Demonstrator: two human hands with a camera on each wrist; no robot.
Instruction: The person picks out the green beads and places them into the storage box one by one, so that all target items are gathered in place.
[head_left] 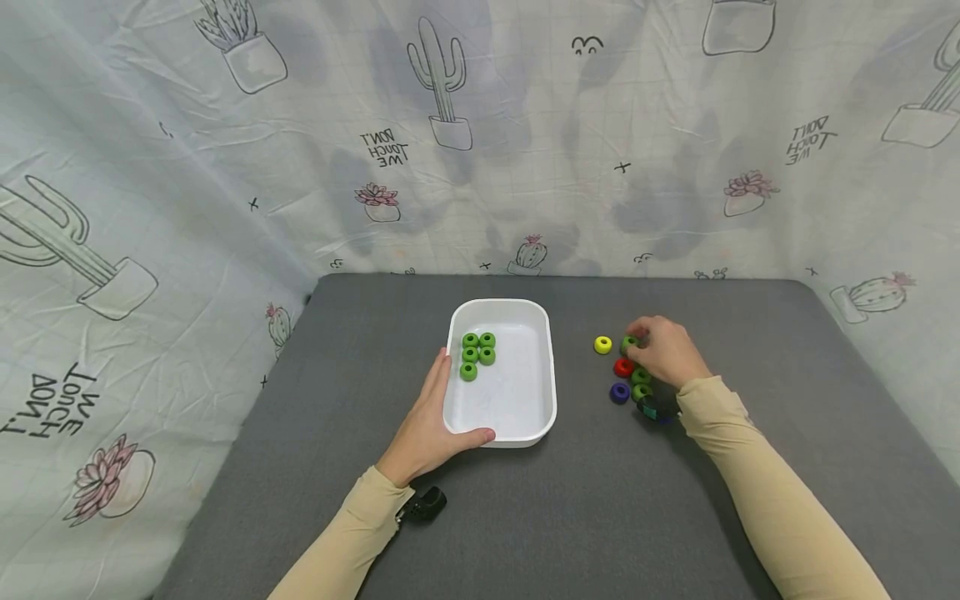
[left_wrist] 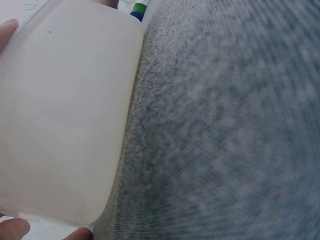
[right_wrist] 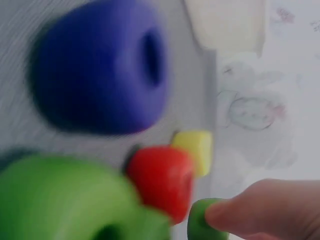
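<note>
A white tray stands on the grey table, with several green beads inside along its left side. My left hand holds the tray at its near left corner, thumb over the near rim and fingers along the left wall. The outer wall of the tray fills much of the left wrist view. To the right, my right hand pinches a green bead between thumb and finger. Near that hand lie a red bead, a yellow bead, a blue bead and other green beads.
The grey table reaches back to a hanging white cloth printed with cacti. A black wrist camera sits below the left wrist. Another, on the right wrist, partly covers beads beneath it.
</note>
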